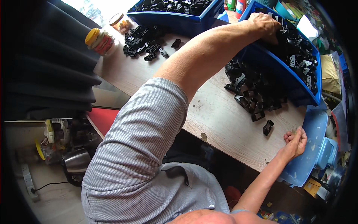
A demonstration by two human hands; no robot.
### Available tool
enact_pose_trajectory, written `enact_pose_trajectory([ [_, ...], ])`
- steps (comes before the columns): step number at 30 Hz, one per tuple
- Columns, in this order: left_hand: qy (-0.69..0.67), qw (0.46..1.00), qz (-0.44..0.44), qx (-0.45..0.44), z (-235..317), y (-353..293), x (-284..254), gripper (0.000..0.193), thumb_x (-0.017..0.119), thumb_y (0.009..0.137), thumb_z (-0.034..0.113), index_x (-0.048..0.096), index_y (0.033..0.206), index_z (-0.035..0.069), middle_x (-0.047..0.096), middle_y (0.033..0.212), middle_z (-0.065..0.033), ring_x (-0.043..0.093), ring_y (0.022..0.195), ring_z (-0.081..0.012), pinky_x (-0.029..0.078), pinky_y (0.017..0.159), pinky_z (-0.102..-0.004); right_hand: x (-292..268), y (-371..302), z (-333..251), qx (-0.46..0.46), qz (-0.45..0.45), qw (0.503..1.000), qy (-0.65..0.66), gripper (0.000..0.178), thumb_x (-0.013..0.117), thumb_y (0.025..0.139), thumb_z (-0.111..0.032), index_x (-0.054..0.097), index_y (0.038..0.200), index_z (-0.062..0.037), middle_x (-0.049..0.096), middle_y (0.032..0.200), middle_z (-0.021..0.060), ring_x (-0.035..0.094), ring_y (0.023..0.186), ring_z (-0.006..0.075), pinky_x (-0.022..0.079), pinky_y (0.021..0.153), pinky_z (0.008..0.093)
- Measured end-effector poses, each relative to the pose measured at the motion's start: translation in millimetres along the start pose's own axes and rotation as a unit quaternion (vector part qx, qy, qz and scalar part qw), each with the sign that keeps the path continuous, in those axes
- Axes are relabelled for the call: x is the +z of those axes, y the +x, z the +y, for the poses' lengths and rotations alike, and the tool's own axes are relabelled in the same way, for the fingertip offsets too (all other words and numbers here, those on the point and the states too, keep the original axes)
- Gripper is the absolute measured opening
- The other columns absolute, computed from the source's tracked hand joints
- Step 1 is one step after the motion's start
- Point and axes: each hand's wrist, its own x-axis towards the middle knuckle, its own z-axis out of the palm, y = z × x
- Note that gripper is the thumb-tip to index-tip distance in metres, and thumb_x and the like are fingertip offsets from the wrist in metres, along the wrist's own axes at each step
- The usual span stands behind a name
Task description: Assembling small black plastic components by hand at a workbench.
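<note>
My left arm stretches across the table to the far right. There my left hand (264, 25) reaches over the wall of a blue bin (287, 71) full of black plastic parts (298, 61). Its fingers point down among the parts and are mostly hidden. Near the table's right edge, my right hand (294, 143) is closed, with its fingers curled in; whatever it may hold does not show. A single black plastic part (268, 127) lies on the table to the left of that hand. Behind it a loose heap of similar black parts (253, 89) rests against the bin.
A second blue bin (201, 20) of black parts stands at the back. Another pile of black parts (143, 41) lies left of it, beside a yellow-lidded jar (100, 42) and another jar (121, 23). A light blue tub (307, 149) adjoins the table's right end.
</note>
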Motion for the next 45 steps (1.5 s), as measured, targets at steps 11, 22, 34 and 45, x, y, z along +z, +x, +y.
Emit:
enact_pose_trajectory([
  [11,-0.057,0.996,0.065,-0.003,7.2,-13.0,-11.0,0.051,0.074,0.077,0.055,0.072,0.120,0.026,0.075,0.110,-0.0077,0.072,0.106,-0.0297,0.058,0.091,-0.0430,3.8,-4.9,-6.4,-0.007,0.020,1.000,-0.007,0.017,0.072,0.097,-0.019,0.067,0.099,-0.0022,0.053,0.060,-0.0001,0.057,0.058,0.0085,0.048,0.053,0.0219],
  [22,0.000,1.000,0.023,0.007,8.3,-7.1,5.5,0.048,0.070,0.081,0.055,0.072,0.120,0.026,0.075,0.112,-0.0068,0.072,0.107,-0.0282,0.057,0.091,-0.0403,-0.8,-2.6,-4.3,-0.012,0.017,1.000,-0.011,0.019,0.073,0.097,-0.020,0.068,0.100,-0.0017,0.052,0.059,-0.0006,0.057,0.058,0.0091,0.047,0.053,0.0217],
  [34,-0.057,0.996,0.074,-0.003,3.9,-7.3,-2.3,0.048,0.069,0.082,0.053,0.071,0.122,0.028,0.075,0.113,-0.0071,0.073,0.103,-0.0287,0.058,0.090,-0.0438,0.9,-2.2,-3.3,-0.014,0.011,1.000,-0.013,0.020,0.074,0.096,-0.021,0.068,0.102,-0.0031,0.050,0.059,-0.0018,0.060,0.062,0.0105,0.049,0.057,0.0233],
  [45,-0.217,0.945,0.234,0.065,12.1,-41.8,-42.5,0.025,0.073,0.082,0.025,0.068,0.093,0.003,0.072,0.082,-0.0202,0.072,0.081,-0.0394,0.057,0.076,-0.0480,1.9,-3.8,-4.8,-0.006,0.022,1.000,-0.017,0.020,0.076,0.094,-0.022,0.069,0.101,-0.0047,0.048,0.058,-0.0024,0.060,0.062,0.0112,0.049,0.058,0.0242],
])
